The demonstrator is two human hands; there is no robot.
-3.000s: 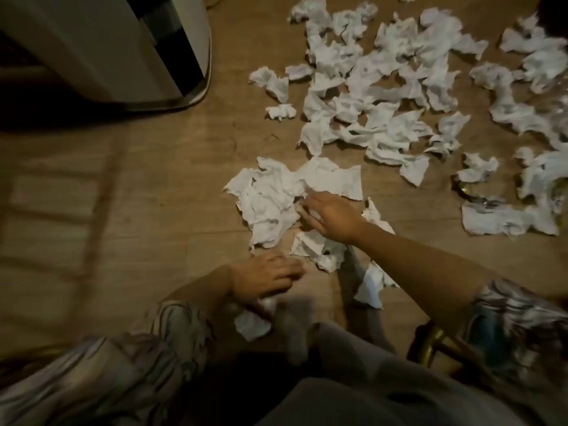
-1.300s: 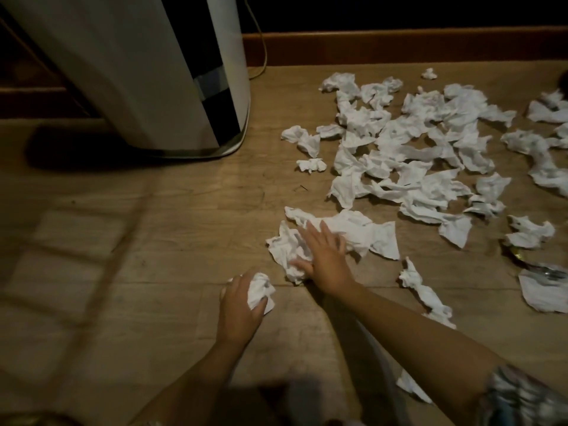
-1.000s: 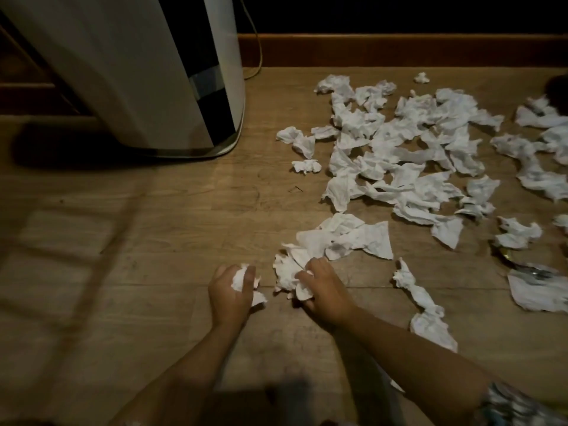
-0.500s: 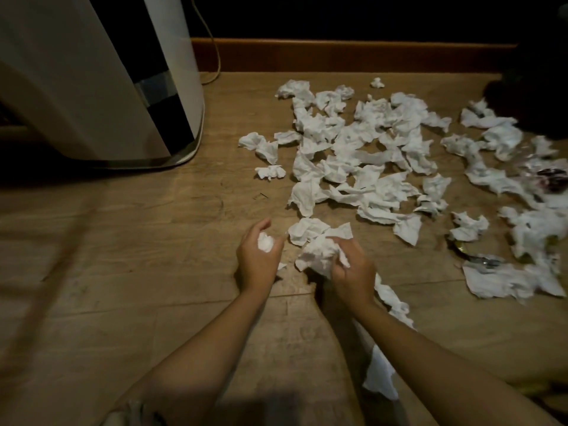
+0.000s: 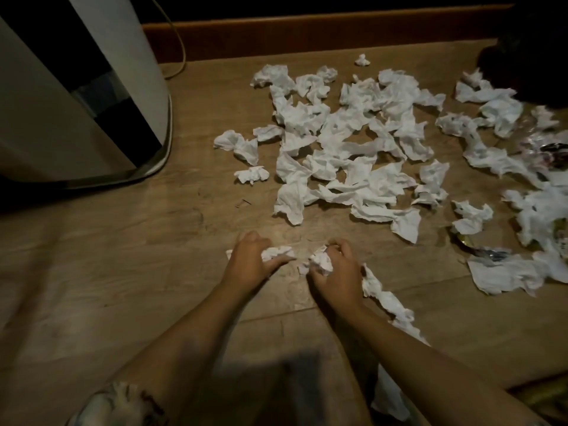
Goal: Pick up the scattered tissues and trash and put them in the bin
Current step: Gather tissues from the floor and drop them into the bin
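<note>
Crumpled white tissues lie in a wide heap [image 5: 347, 149] across the wooden floor, ahead and to the right. My left hand [image 5: 249, 265] is closed around a small wad of tissue [image 5: 276, 252]. Close beside it, my right hand [image 5: 338, 272] grips another bunched wad of tissue [image 5: 321, 262]. Both hands rest low on the floor, just short of the heap. A long strip of tissue [image 5: 387, 299] trails along the floor under my right forearm. Shiny wrappers [image 5: 488, 253] lie among the tissues at the right.
A tall white and black appliance [image 5: 80, 96] stands at the upper left, with a thin cord [image 5: 178, 41] behind it. A wooden baseboard [image 5: 307, 29] runs along the far wall. A dark shape [image 5: 528, 56] sits at the upper right corner.
My right hand has bunched the flat tissues it lay on into a wad. The left hand kept its wad and moved closer to the right. The camera view shifted forward.
</note>
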